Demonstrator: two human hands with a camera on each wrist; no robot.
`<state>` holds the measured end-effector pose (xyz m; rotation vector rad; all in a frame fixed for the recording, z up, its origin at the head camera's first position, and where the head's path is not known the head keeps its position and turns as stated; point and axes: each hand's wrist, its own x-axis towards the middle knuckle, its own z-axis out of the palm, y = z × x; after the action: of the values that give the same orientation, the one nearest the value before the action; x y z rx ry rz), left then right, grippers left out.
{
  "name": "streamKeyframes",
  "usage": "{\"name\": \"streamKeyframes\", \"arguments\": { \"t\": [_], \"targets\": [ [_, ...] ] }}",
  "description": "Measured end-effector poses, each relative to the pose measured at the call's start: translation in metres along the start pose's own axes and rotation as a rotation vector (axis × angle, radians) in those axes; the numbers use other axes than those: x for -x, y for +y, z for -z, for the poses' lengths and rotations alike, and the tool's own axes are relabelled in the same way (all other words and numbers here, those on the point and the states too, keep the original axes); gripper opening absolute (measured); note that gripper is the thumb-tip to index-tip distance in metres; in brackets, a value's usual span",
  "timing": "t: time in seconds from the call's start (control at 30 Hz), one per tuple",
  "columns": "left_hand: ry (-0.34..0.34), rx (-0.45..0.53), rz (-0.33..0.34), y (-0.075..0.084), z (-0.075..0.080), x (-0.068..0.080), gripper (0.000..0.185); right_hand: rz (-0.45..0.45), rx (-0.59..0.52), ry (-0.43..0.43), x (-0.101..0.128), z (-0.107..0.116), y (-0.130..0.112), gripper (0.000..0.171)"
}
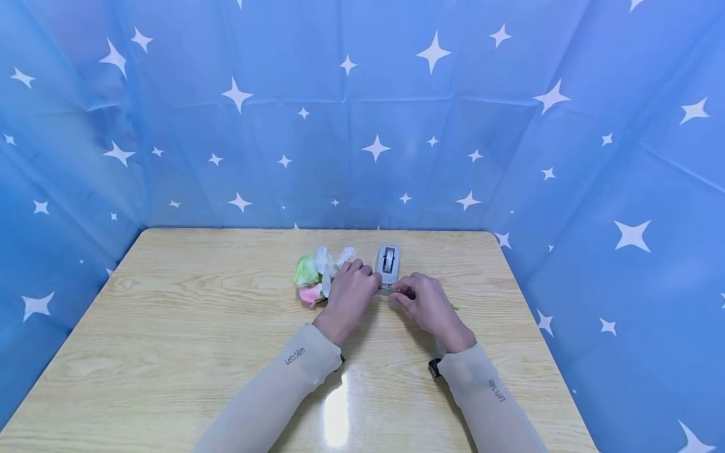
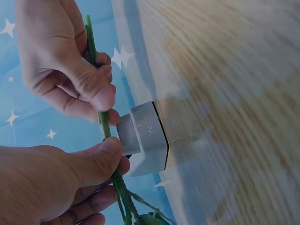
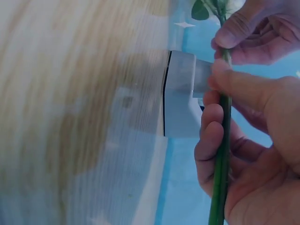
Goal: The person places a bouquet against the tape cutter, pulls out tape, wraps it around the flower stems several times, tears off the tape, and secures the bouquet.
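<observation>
A bunch of artificial flowers point(image 1: 308, 272) with green, white and pink heads lies to the left of my left hand point(image 1: 352, 292), its green stems point(image 3: 217, 192) running rightward through both hands. With thumb and fingertips, my left hand pinches the stems just below the leaves. My right hand point(image 1: 429, 306) holds them a short way further down, thumb on one side and fingers curled round the other. Right behind the hands stands a grey tape dispenser point(image 1: 387, 259), its serrated cutter point(image 2: 118, 133) close beside the stems. Whether tape is on the stems I cannot tell.
Everything is on a light wood-grain table point(image 1: 170, 352). A blue curtain point(image 1: 317, 126) with white stars hangs behind it and along both sides. Both forearms, in pale sleeves point(image 1: 272, 390), come in from the front edge.
</observation>
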<state>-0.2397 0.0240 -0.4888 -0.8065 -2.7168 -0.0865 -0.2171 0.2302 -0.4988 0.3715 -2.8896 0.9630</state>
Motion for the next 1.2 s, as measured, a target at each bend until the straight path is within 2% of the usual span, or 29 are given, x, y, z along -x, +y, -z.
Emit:
{"name": "streamKeyframes", "arguments": {
  "t": [0.33, 0.57, 0.87, 1.2],
  "targets": [
    [0.042, -0.010, -0.005, 0.002, -0.002, 0.000, 0.015, -0.035, -0.038, -0.044, -0.003, -0.003, 0.003, 0.014],
    [-0.001, 0.038, 0.049, 0.007, -0.001, 0.000, 0.012, -0.006, -0.053, -0.001, -0.003, -0.005, 0.007, 0.012],
    [-0.049, 0.099, 0.089, 0.011, 0.000, -0.002, 0.015, -0.019, -0.054, 0.022, -0.003, -0.006, 0.006, 0.012],
    [-0.043, 0.132, 0.074, 0.010, -0.006, -0.003, 0.017, -0.070, -0.099, -0.051, -0.002, 0.001, 0.004, 0.017]
  ]
}}
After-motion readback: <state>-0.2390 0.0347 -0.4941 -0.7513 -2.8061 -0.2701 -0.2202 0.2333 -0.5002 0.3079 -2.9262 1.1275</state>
